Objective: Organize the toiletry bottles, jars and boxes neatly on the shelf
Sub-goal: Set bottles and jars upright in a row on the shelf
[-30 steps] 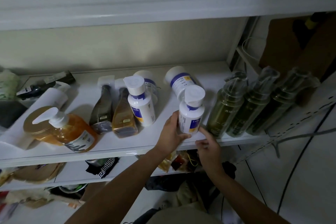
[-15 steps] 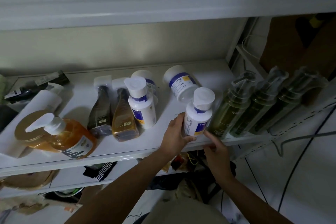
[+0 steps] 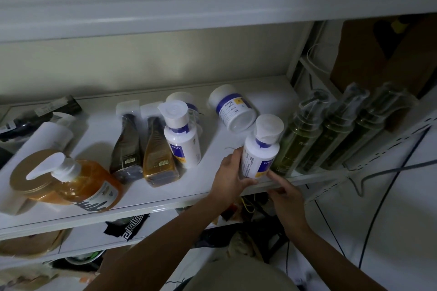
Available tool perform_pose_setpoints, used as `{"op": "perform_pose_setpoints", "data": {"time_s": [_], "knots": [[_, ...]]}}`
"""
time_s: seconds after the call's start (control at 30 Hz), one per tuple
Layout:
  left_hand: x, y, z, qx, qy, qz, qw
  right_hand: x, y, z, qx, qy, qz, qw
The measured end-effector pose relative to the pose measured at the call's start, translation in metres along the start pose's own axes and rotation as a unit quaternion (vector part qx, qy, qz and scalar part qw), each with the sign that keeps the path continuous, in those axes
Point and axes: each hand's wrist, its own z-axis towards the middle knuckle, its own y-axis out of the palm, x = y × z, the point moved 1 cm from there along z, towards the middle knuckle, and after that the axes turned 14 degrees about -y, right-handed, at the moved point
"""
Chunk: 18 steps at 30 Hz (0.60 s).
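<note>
Now the left hand [image 3: 230,172] grips a white "EHD" bottle [image 3: 259,149] at the shelf [image 3: 146,196] front edge, centre-right; right hand [image 3: 286,194], forefinger out, touches its base; a second "EHD" bottle [image 3: 182,142] stands centre; three green pump bottles [image 3: 335,134] line the right.

The person's left hand [image 3: 228,172] and right hand [image 3: 287,196] were bare, as were both forearms; dull khaki cloth [image 3: 238,276] covered the body below them.
</note>
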Motion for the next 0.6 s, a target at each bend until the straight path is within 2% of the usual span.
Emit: {"op": "perform_pose_setpoints", "data": {"time_s": [0.6], "knots": [[0.0035,0.0022,-0.0006,-0.003,0.013,0.032,0.999,-0.0037,-0.0052,0.0000,-0.007,0.033,-0.016,0.999]]}}
